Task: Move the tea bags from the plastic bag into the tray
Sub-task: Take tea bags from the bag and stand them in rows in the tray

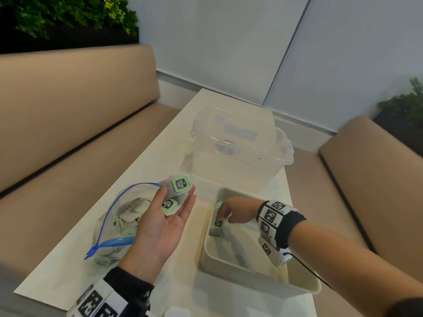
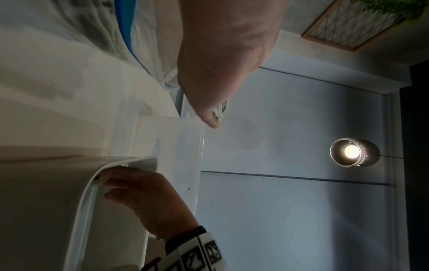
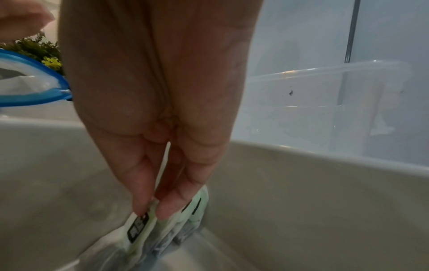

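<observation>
Hands first, nearest to where the person sits: the left hand lies palm up above the table, fingers stretched out flat, and two tea bags with green tags rest across the fingers, the thumb lying against them rather than curling round. Across from it the right hand reaches down into the tray, a pale rectangular tub at the near right of the table. Its fingertips are pressed together, pinching the tag end of one tea bag that stands upright against the tray's far left corner. From the right wrist view, more green-tagged bags stand packed just behind the pinched one in that same corner; how many I cannot tell. Both wrists wear bands printed with black and white square markers.

Just left of the tray, under and behind the left hand, lies the plastic bag, clear with a blue zip edge, its mouth gaping, several tea bags heaped inside.

Beyond the tray stands a clear lidded container, close to the tray's far wall. Tan cushioned benches run along both sides of the table, and green plants sit behind the left one.
</observation>
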Available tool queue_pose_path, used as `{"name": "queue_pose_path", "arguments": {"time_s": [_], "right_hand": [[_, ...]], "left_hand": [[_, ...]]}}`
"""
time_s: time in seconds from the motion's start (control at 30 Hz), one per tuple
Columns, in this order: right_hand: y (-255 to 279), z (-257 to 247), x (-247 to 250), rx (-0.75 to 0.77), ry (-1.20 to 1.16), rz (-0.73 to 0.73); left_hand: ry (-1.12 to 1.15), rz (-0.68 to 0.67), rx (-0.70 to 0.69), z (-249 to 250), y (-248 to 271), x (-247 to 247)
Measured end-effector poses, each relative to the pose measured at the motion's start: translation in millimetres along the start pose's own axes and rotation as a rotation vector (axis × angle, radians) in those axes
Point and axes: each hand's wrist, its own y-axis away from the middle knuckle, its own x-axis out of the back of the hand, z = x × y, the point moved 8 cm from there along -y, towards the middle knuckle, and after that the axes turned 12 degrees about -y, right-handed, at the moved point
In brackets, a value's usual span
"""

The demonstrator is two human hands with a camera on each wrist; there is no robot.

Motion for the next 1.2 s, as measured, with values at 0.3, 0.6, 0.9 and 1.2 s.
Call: {"name": "queue_pose_path", "arguments": {"time_s": [0.3, 0.6, 0.9, 1.2], "right_hand": [[53.6, -53.3, 77.5, 0.265, -0.628, 0.479], [81.6, -83.8, 97.9, 0.373, -0.667, 0.534], [73.1, -44.3, 85.1, 0.108, -0.047, 0.452], [-2.6, -3.5, -8.6, -0.078, -0.193, 0.045]], "left_hand": [[-0.016, -0.046, 0.021, -13.8, 2.3, -12.3], [0.018, -0.043, 0.049, -20.3, 5.1, -10.8], [-0.020, -0.017, -0.040, -2.9, 11.4, -2.3], [-0.063, -0.059, -0.034, -5.0, 17.2, -6.4]]}}
